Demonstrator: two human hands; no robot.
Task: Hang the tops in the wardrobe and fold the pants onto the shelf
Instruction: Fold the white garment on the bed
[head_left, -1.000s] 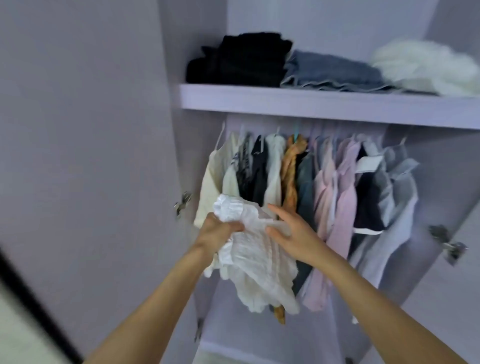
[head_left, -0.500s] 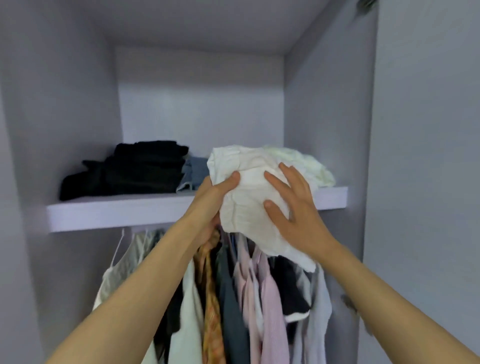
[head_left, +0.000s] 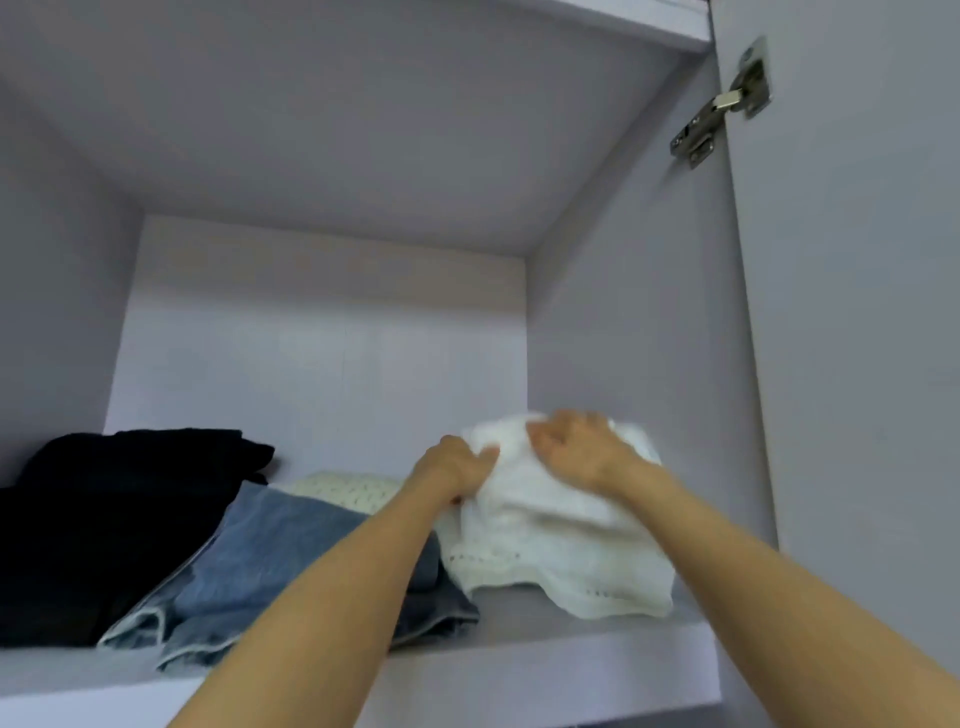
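White pants (head_left: 561, 545): a soft folded bundle of bright white cloth with rows of small eyelet holes along the lower hem; the top of the bundle is blurred, the front edge droops in 2 rounded lobes.
Where they lie: on the shelf (head_left: 545, 670), at its right end, near the right side wall of the wardrobe (head_left: 623, 364), the front hem close to the shelf's front edge.
Left hand (head_left: 457, 467): against the left upper side of the white bundle, fingers curled into the cloth; the fingertips are hidden in the folds and smeared by blur.
Right hand (head_left: 576, 447): laid on top of the bundle, palm down, fingers spread a little and bent over the cloth; whether they pinch it or only press on it I cannot tell.
Denim pants (head_left: 291, 561): folded blue denim with pale frayed hems, just left of the white bundle and touching it, partly under the left forearm.
Black pile (head_left: 114, 514): dark folded clothes at the left end of the shelf, touching the denim.
Cream knit (head_left: 348, 488): a pale piece with small dots or holes, behind the denim, only its top showing.
Door (head_left: 857, 364): open at the right, with 1 metal hinge (head_left: 722, 109) near the top.
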